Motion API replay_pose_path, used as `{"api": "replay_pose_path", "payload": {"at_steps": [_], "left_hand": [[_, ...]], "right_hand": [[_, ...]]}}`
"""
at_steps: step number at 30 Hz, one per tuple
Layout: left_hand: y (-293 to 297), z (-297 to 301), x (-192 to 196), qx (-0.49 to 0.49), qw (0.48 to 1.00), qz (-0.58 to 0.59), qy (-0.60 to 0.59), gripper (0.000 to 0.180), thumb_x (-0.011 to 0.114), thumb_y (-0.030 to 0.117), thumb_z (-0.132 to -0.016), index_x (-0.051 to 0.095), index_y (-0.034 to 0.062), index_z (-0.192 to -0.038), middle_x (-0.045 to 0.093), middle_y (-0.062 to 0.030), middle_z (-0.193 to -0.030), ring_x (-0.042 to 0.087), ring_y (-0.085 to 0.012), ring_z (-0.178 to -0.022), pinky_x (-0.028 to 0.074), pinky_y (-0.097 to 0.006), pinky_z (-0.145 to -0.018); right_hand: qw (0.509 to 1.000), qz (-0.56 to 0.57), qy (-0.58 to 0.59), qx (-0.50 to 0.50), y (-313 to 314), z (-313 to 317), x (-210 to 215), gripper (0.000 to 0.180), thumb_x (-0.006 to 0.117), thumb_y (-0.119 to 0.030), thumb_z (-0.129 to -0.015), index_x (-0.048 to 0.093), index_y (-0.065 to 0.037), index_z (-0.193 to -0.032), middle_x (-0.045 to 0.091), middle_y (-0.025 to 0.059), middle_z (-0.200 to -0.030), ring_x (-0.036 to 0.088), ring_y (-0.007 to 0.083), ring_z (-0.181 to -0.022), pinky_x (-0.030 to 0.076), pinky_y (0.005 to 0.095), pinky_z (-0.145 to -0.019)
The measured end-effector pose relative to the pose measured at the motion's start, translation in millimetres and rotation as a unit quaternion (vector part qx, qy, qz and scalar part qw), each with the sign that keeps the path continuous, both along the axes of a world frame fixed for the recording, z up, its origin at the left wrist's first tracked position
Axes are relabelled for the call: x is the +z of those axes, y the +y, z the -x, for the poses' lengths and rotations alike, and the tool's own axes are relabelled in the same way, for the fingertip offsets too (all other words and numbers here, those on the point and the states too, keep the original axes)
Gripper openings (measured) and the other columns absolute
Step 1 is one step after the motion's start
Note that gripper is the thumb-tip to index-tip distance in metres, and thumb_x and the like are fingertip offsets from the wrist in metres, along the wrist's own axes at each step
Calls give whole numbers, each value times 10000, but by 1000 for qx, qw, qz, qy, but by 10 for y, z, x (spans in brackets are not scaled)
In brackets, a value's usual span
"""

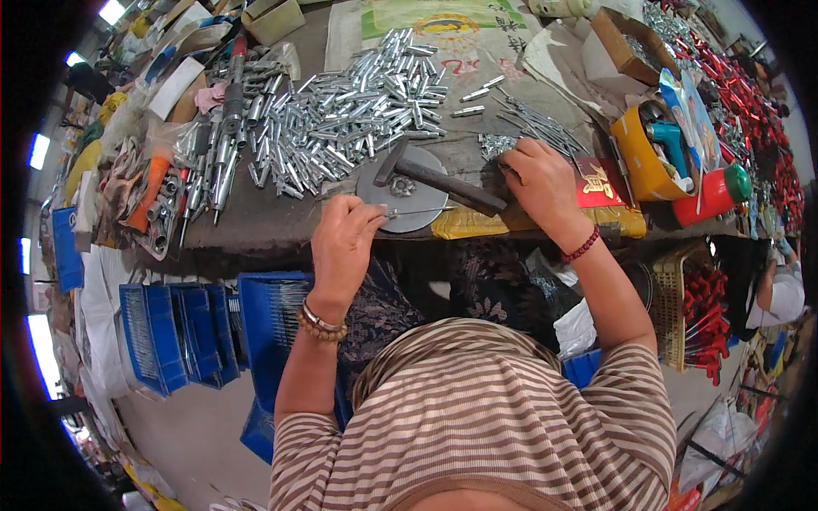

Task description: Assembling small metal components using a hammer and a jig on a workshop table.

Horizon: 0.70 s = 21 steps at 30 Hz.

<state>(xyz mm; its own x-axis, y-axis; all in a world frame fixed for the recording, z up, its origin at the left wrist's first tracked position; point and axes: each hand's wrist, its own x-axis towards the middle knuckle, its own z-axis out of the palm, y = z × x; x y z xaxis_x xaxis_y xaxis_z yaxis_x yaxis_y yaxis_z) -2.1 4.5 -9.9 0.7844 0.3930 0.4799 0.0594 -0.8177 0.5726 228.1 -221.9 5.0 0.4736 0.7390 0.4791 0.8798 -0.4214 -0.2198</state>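
Observation:
My left hand point(342, 243) is at the table's near edge, thumb and fingers pinched on a thin metal rod point(422, 210) that points right across a round grey metal plate point(415, 218). On the plate lies a hammer point(443, 180), its dark handle slanting toward the right. My right hand point(545, 183) is beside a small heap of tiny metal parts point(492, 145). Its fingers are curled together, and whatever is between them is hidden. Behind the plate spreads a large pile of silver metal tubes point(358, 111). Several thin rods point(541, 122) lie beyond my right hand.
Hand tools point(223, 136) crowd the left side. At right are a red card point(600, 183), a yellow container point(641, 153) and a red bottle point(711, 198) with a green cap. Blue bins point(153, 336) stand below the table at left, a woven basket point(671, 298) at right. Another person point(777, 294) is far right.

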Motion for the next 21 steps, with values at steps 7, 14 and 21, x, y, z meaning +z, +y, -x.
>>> {"api": "replay_pose_path", "payload": {"at_steps": [7, 14, 21], "left_hand": [[15, 13, -8, 0, 1000, 10, 6, 160, 794, 73, -851, 757, 84, -1006, 600, -74, -914, 619, -293, -874, 509, -410, -750], [-1, 16, 29, 0, 1000, -7, 14, 154, 769, 31, -855, 763, 63, -1006, 610, -81, -934, 626, -266, -864, 514, -362, -760], [14, 21, 9, -1, 1000, -8, 14, 152, 771, 53, -839, 748, 61, -989, 610, -86, -939, 626, -288, -879, 512, -386, -750]], "right_hand": [[998, 46, -38, 32, 88, -80, 17, 147, 758, -117, -794, 687, -84, -918, 623, 79, -948, 651, 302, -968, 548, 429, -826], [983, -79, 152, 64, 441, 395, 164, 178, 760, -133, -815, 680, -27, -935, 613, 130, -904, 634, 346, -919, 516, 449, -773], [966, -107, 157, 177, 809, 820, 12, 160, 759, -72, -806, 681, -44, -943, 610, 105, -982, 597, 336, -965, 450, 437, -827]]}}
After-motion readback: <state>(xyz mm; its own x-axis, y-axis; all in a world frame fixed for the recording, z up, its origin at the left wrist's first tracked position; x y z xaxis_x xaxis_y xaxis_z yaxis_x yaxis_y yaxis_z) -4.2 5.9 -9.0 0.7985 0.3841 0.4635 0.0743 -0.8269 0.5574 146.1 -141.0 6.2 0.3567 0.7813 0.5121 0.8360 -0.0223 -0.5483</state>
